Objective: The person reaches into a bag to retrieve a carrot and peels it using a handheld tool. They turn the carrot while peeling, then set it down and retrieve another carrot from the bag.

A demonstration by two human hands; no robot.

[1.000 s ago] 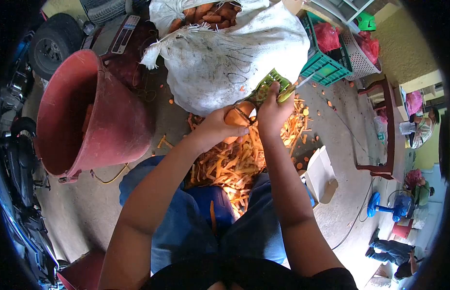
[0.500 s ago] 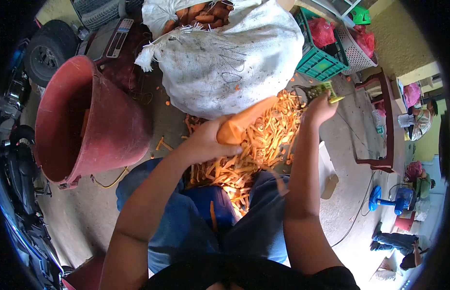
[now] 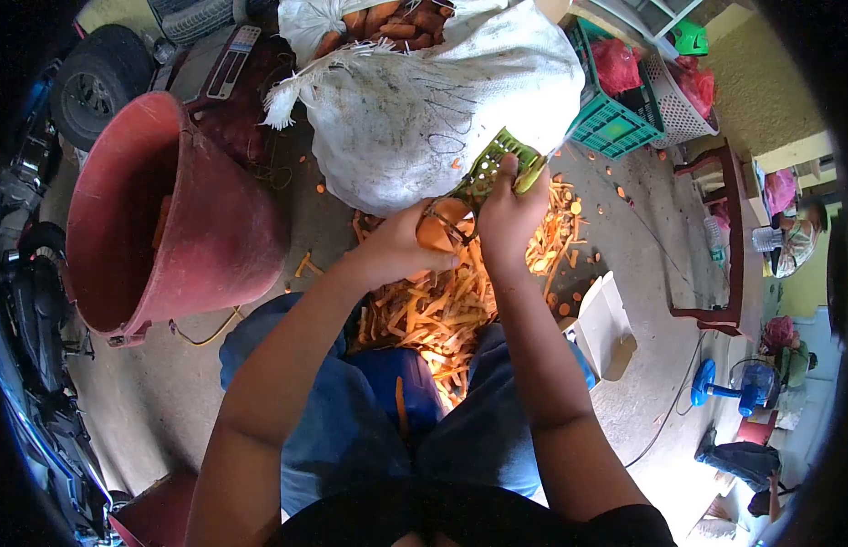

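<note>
My left hand (image 3: 396, 248) is closed around a thick orange carrot (image 3: 436, 230), its end pointing up and away from me. A green peeler (image 3: 495, 166) with a perforated handle is gripped in my right hand (image 3: 513, 219). Its metal blade end lies against the carrot, and the hand partly covers the handle. Beneath both hands spreads a heap of orange peelings (image 3: 428, 319), reaching down between my knees. Just beyond it sits a large white woven sack (image 3: 387, 118), with more carrots (image 3: 401, 23) showing at its opening.
A big red bucket (image 3: 219, 228) stands at left. A blue container (image 3: 387, 378) sits between my legs. An open white carton (image 3: 604, 333) lies by my right knee. Farther right are a green crate (image 3: 615, 128), a blue fan (image 3: 747, 387) and other people.
My right hand has swung left with the peeler, from out at the right to against the carrot. The carrot has turned to point more away from me.
</note>
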